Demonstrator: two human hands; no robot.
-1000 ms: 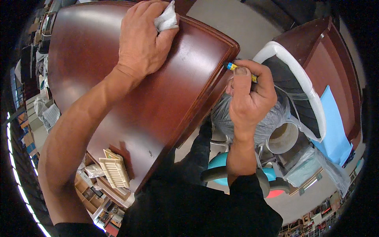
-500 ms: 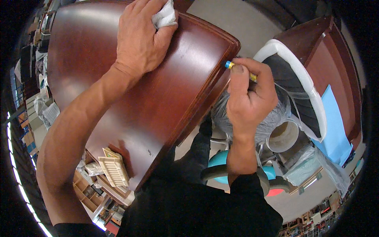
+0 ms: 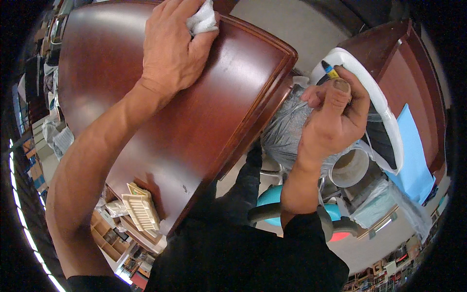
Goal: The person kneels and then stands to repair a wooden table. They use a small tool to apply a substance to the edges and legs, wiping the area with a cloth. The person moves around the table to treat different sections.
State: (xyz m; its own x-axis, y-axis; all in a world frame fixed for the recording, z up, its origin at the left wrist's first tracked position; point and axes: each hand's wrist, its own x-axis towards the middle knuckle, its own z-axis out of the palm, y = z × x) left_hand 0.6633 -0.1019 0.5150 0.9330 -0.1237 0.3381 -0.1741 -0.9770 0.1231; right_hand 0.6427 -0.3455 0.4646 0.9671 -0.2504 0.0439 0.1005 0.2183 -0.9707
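A glossy red-brown wooden tabletop with a grooved moulded edge takes up the left and middle. My left hand rests on its far part, with a crumpled white cloth gripped by the thumb and fingers. Right of the table's edge, apart from the wood, my right hand is raised. Its curled fingers and thumb hold a marker pen in yellow and blue; the dark tip points up and away from me. The rest of the pen is hidden in the hand.
Cream slatted plastic pieces lie at the table's near left corner. To the right are a plastic-wrapped bundle, a white bucket, a dark panel edged with white foam, a blue sheet and another wooden piece.
My right hand has moved right, away from the table's edge, and the pen has turned so its dark tip shows. My left hand has stayed with the cloth.
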